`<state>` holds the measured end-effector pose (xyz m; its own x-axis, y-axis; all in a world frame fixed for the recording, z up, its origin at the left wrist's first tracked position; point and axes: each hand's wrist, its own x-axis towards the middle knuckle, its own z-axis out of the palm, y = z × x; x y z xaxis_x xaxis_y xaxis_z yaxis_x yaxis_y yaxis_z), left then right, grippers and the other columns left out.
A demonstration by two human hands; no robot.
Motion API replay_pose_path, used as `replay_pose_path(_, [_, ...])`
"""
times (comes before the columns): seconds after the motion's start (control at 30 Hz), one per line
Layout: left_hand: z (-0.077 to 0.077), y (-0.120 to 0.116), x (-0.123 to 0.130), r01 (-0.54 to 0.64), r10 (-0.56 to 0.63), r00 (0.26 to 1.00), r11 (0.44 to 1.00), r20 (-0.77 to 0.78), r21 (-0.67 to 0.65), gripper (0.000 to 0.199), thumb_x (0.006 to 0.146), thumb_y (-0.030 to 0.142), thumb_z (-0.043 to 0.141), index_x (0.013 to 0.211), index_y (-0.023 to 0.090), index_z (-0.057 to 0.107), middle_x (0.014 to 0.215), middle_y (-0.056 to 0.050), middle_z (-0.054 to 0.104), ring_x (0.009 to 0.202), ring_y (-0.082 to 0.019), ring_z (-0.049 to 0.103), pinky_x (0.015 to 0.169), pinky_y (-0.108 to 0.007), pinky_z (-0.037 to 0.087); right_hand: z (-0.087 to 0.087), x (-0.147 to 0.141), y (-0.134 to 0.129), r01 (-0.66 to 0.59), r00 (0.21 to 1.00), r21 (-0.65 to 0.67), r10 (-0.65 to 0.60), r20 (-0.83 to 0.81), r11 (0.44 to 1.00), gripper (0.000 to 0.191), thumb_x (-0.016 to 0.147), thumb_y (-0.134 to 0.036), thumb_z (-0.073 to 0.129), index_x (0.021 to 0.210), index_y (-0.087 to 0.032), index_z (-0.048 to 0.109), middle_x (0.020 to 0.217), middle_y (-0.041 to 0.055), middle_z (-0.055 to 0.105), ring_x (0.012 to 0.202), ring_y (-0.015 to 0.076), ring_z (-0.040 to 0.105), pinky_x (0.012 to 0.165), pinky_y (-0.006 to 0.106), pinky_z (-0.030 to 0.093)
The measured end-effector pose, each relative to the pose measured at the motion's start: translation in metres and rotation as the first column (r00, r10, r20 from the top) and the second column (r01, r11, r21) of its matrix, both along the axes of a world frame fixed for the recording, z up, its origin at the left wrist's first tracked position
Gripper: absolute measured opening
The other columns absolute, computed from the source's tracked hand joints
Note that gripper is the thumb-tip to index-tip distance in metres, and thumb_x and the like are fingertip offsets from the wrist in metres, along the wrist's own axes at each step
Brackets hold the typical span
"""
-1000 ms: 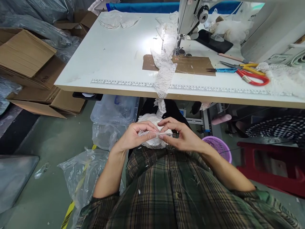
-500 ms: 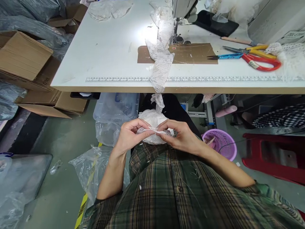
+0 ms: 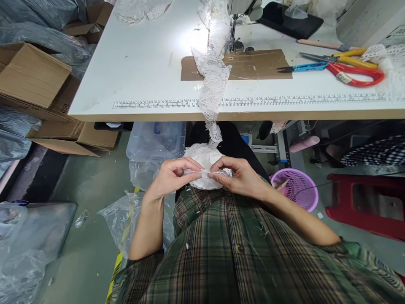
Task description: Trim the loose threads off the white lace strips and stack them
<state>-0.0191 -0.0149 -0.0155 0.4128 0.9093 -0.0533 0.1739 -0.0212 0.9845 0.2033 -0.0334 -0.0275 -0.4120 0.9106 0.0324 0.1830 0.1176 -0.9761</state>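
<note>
In my lap, just below the table edge, lies a bunched piece of white lace fabric (image 3: pixel 202 155). My left hand (image 3: pixel 172 175) pinches its edge between thumb and fingers from the left. Opposite it, my right hand (image 3: pixel 237 176) pinches the same edge, with a short gap between the two sets of fingertips. From the piece a strip of white lace (image 3: pixel 214 90) runs up over the table edge, across the tabletop, to the sewing machine (image 3: pixel 243 10). The part of the lace behind my fingers is hidden.
On the white table (image 3: pixel 142 76) lie a brown cardboard strip (image 3: pixel 259 65), red-handled scissors (image 3: pixel 357 76) and yellow-handled pliers (image 3: pixel 348 59). A purple basket (image 3: pixel 297 188) and a red stool (image 3: pixel 367 223) stand on the right. Cardboard boxes (image 3: pixel 34 76) and clear plastic bags fill the left.
My fingertips have drawn slightly apart along the lace edge, and both hands still pinch it. The camera view has shifted a little.
</note>
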Motion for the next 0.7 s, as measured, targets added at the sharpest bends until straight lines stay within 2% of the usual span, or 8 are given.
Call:
replay_pose_path(0.13, [-0.003, 0.001, 0.004, -0.037, 0.038, 0.999, 0.999, 0.035, -0.018, 0.018, 0.072, 0.029, 0.083, 0.07, 0.016, 0.071, 0.076, -0.006, 0.072, 0.061, -0.013, 0.062, 0.052, -0.023, 0.048, -0.008, 0.0, 0.001, 0.004, 1.0, 0.0, -0.004, -0.028, 1.0, 0.008, 0.086, -0.025, 0.065, 0.085, -0.018, 0.068, 0.086, 0.0018, 0.071, 0.08, 0.0149, 0.062, 0.077, 0.028, 0.046])
replay_pose_path(0.23, [-0.008, 0.0, 0.005, -0.064, 0.065, 0.996, 0.998, 0.053, -0.029, 0.024, 0.07, 0.031, 0.084, 0.069, 0.015, 0.065, 0.074, -0.005, 0.07, 0.06, -0.012, 0.061, 0.052, -0.022, 0.047, -0.014, 0.001, 0.003, -0.006, 0.999, -0.016, 0.005, -0.047, 1.0, 0.014, 0.085, -0.031, 0.069, 0.086, -0.018, 0.068, 0.088, 0.0029, 0.072, 0.082, 0.0165, 0.063, 0.078, 0.03, 0.047])
replay_pose_path(0.33, [-0.01, -0.002, 0.005, -0.11, 0.113, 0.993, 0.992, 0.039, -0.065, 0.03, 0.069, 0.029, 0.084, 0.08, 0.017, 0.06, 0.074, -0.003, 0.071, 0.059, -0.011, 0.062, 0.052, -0.021, 0.047, -0.021, 0.0, 0.005, -0.007, 0.998, -0.035, 0.005, -0.058, 0.999, 0.019, 0.086, -0.037, 0.069, 0.086, -0.018, 0.069, 0.088, 0.0036, 0.072, 0.081, 0.017, 0.064, 0.078, 0.031, 0.048])
replay_pose_path(0.43, [-0.011, -0.003, 0.007, -0.152, 0.153, 0.988, 0.986, 0.002, -0.06, 0.038, 0.07, 0.027, 0.084, 0.092, 0.018, 0.056, 0.073, 0.0, 0.072, 0.054, -0.008, 0.059, 0.05, -0.019, 0.044, -0.026, -0.002, 0.007, 0.019, 0.998, -0.038, -0.021, -0.058, 0.999, 0.018, 0.086, -0.036, 0.068, 0.086, -0.018, 0.069, 0.088, 0.0037, 0.072, 0.08, 0.0167, 0.064, 0.077, 0.032, 0.047])
replay_pose_path(0.7, [-0.019, -0.002, 0.009, -0.187, 0.188, 0.982, 0.98, 0.019, -0.068, 0.046, 0.071, 0.029, 0.083, 0.105, 0.018, 0.056, 0.078, -0.002, 0.072, 0.059, -0.01, 0.062, 0.055, -0.019, 0.047, -0.037, -0.009, 0.011, 0.105, 0.992, -0.063, -0.109, -0.065, 0.992, 0.017, 0.083, -0.033, 0.071, 0.081, -0.018, 0.065, 0.077, 0.0001, 0.065, 0.069, 0.0124, 0.055, 0.067, 0.028, 0.043])
